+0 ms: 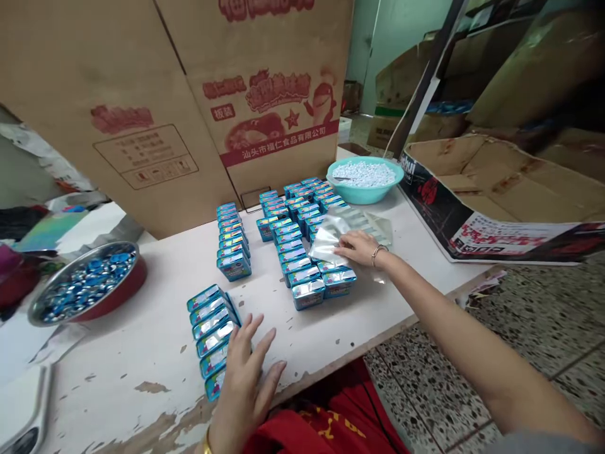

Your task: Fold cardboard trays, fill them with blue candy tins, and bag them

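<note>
From the head camera, the left hand (246, 378) lies flat with fingers spread, holding nothing, its fingertips against the right flank of a short row of small blue tins (212, 340) that stand on edge near the front edge of the white table (155, 315). The row's long axis runs from that front edge back toward the middle of the table, the tins' shiny lids facing left and up. They look light, rigid and slick, so I judge the row is best squeezed from its two ends or steadied along the side, as it would topple easily. The right hand (362, 247) is stretched out flat, fingers pressed on a clear plastic bag (338, 236) lying over the block of stacked tins (302, 252) toward the far right; that film looks thin, limp and slippery, best pinched at a corner. A teal bowl of white pellets (363, 180) sits at the far edge, a red-rimmed metal bowl (87, 284) at the left.
</note>
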Demonstrator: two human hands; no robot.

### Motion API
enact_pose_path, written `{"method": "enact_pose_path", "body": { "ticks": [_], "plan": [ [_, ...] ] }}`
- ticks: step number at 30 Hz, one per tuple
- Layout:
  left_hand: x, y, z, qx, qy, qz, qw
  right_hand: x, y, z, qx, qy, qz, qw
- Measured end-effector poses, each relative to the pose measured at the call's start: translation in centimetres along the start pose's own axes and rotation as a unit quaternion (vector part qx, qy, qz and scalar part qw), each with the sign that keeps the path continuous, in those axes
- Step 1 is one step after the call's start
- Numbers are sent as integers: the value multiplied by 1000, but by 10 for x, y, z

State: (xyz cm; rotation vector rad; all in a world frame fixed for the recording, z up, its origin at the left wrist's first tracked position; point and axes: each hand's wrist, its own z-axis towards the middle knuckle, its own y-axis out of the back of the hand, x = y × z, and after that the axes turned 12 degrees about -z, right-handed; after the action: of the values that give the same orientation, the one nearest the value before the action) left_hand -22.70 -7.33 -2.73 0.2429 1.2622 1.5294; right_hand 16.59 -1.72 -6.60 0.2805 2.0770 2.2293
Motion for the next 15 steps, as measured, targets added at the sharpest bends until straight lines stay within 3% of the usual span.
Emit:
{"method": "enact_pose_path", "body": {
  "ticks": [6, 11, 13, 15],
  "plan": [
    [-8, -18, 23, 31, -15, -37, 999, -3, -10, -1, -34, 12, -19, 999],
    [-19, -26, 50, 34, 39, -165, 985, 0, 2, -1, -103, 7, 80, 991],
    [-21, -33, 66, 18, 110, -267, 957, 13, 14, -3, -160, 15, 122, 979],
    [-22, -44, 85, -25, 204, -383, 900, 34, 27, -10, -203, 36, 149, 967]
  ]
}}
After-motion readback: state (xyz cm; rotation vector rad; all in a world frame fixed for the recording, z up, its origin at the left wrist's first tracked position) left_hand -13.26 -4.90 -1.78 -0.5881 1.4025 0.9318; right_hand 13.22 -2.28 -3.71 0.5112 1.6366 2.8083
